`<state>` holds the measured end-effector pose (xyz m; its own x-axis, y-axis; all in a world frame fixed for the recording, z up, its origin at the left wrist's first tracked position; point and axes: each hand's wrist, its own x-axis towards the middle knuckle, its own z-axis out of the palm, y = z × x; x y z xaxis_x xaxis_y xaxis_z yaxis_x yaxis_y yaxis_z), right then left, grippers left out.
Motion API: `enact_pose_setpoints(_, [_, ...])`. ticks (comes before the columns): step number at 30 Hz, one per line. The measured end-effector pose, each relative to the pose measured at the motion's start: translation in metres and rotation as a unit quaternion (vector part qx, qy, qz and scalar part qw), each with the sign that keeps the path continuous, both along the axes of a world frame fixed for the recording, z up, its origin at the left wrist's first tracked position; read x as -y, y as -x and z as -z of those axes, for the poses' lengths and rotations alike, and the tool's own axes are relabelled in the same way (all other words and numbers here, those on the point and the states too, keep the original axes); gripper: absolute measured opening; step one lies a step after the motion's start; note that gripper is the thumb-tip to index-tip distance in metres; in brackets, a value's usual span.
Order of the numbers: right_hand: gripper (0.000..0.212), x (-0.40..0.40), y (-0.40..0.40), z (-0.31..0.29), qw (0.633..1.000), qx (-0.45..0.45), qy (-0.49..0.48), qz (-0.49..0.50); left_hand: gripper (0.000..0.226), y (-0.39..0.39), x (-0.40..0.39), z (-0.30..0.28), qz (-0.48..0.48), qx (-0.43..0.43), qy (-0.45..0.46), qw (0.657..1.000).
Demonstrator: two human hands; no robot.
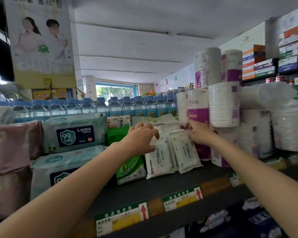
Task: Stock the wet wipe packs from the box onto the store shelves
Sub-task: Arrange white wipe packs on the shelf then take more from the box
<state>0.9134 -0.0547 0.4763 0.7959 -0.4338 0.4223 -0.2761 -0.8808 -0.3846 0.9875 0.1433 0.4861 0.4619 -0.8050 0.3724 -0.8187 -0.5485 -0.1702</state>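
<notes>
White Babywipes packs [159,160] stand upright in a short row on the dark shelf [170,188], leaning slightly left; a second white pack [187,154] stands just right of the front one. Left hand [141,139] sits on top of the row, fingers curled over the upper edge of the front pack, thumb against its face. Right hand [199,133] reaches to the row's right end, fingers bent at the tops of the packs (actual grip hidden behind the hand, cannot tell). Green wipe pack [130,170] just left of the row. Large blue Liyou packs [74,133] stacked further left. Toilet paper rolls [224,103] piled to the right. Water bottles [113,105] behind. Price labels [120,217] along the shelf edge.
</notes>
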Motion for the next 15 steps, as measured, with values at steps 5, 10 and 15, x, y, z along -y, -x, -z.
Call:
enact_pose_setpoints(5, [0.039, -0.026, 0.054, -0.008, 0.999, -0.013, 0.051, -0.001, 0.032, 0.03, 0.002, 0.005, 0.068, 0.0, 0.027, 0.997])
enact_pose_setpoints(10, [0.032, -0.064, 0.153, -0.003, 0.994, -0.036, 0.086, 0.061, 0.026, 0.097, 0.013, 0.017, 0.206, -0.028, 0.087, 0.974])
enact_pose_setpoints(15, [0.019, -0.107, 0.304, 0.049, 0.967, -0.191, 0.056, 0.162, 0.024, 0.214, 0.033, 0.08, 0.368, -0.124, 0.043, 0.92])
